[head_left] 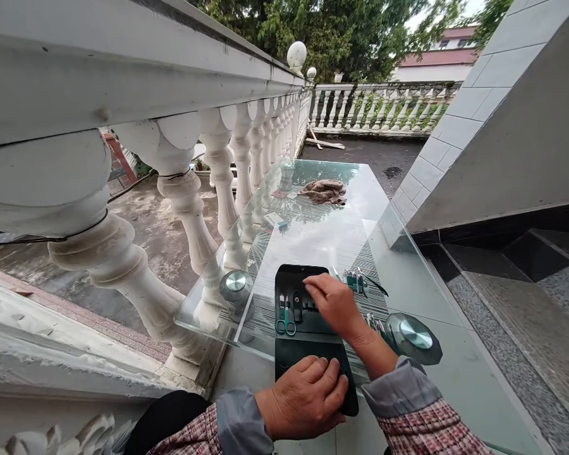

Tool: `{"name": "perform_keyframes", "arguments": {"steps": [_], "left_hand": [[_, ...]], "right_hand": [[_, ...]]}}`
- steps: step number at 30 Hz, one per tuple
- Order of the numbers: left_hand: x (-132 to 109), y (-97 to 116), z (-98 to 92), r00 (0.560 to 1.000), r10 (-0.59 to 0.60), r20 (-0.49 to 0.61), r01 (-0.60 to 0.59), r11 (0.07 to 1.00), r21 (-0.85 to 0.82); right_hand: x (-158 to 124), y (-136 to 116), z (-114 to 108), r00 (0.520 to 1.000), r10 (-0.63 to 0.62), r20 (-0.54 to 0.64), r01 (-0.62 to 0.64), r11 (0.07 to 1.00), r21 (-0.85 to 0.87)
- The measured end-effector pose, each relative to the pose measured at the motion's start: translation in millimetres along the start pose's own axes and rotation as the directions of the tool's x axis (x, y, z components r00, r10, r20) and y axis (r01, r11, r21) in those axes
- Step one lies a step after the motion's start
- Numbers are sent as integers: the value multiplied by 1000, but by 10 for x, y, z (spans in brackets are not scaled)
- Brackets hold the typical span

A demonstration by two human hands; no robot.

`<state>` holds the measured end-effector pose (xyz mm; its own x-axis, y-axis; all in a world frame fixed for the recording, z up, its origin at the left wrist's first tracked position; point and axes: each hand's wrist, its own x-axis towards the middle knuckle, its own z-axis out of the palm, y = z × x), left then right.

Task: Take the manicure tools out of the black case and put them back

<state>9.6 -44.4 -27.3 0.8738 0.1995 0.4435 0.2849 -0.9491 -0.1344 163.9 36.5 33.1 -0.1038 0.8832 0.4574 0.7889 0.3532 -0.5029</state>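
From my remote seat I look down on 2 bare hands in grey cuffs and checked sleeves, working over an open black manicure case (308,323) at the near end of a glass worktop (308,237). The left hand (308,395) lies palm down across the case's lower flap, fingers loosely bent towards its right edge; I cannot tell whether it grips that edge. The right hand (334,303) reaches over the upper half, thumb and fingers drawn narrow above the dark loops, and I cannot make out whether anything sits between them. To the left of those fingertips, green-handled scissors (286,323) stand in the case, blades up, beside a slim metal-tipped tool and a black strap with a metal stud. Just right of the case, green-and-silver implements (354,282) lie together on the glass, near a thin black item (375,284); more silver tools (372,322) show beside my view of the right wrist. 2 round metal discs (238,281) flank the case. Farther off I see a small white-and-blue packet (275,220) and a crumpled brown cloth (325,191). A white balustrade (222,170) runs along the left, and granite steps (545,291) rise at the right.
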Motion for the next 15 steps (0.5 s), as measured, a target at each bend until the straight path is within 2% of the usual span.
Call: {"name": "perform_keyframes", "arguments": {"steps": [3,6,9,15], "left_hand": [[-4,2,2,1000,-3,13,3,999,-39],[3,-6,-18,999,0,55,7,994,-110],[11,-15,-44,996,3,91,11,987,-161],[10,-20,-58,994,20,112,-1,986,-165]], "right_hand": [[-98,-276,97,964,-43,261,44,999,0],[-215,-428,139,902,-9,431,73,988,-133],[-302,-455,156,869,33,494,105,963,-247],[-353,-408,205,860,71,506,106,944,-312]]}}
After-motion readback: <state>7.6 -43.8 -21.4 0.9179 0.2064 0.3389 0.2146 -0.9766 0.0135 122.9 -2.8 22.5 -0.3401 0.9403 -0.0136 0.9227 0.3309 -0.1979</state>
